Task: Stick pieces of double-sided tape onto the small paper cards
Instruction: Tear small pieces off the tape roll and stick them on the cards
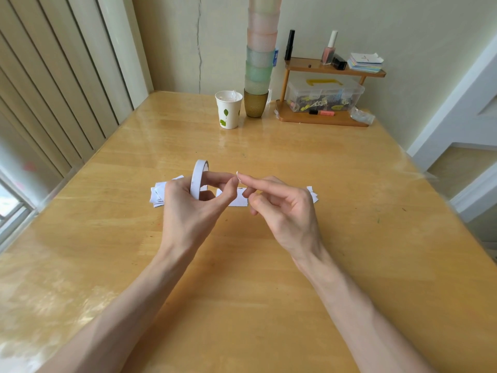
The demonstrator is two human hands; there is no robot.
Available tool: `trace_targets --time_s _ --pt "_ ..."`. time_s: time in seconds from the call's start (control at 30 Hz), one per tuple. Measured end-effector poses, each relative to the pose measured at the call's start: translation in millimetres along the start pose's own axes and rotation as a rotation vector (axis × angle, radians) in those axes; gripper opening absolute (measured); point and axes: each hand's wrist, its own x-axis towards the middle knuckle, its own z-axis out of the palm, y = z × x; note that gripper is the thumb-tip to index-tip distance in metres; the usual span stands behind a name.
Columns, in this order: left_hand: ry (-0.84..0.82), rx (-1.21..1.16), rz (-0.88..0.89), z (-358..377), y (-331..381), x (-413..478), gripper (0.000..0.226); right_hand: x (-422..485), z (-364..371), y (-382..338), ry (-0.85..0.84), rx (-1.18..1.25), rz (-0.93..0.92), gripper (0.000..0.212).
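Left of the middle card, whose long axis runs left to right, a heap of paper cards lies on the tabletop. My left hand hangs over that card's left end, its grip curled through the tape roll, which stands on edge with its hole facing sideways. My right hand reaches over the card's right end. Its index finger is straight and points left with a tape scrap on its tip, the grip loose and pinching nothing. Right of the card lie more cards.
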Motion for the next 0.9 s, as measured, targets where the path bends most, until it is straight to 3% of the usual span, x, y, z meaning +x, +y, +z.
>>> trace_targets --time_s 0.9 --pt "-0.028 -0.082 -0.007 -1.4 0.3 1.2 0.01 0.9 -3.5 0.7 -0.007 0.062 0.011 0.037"
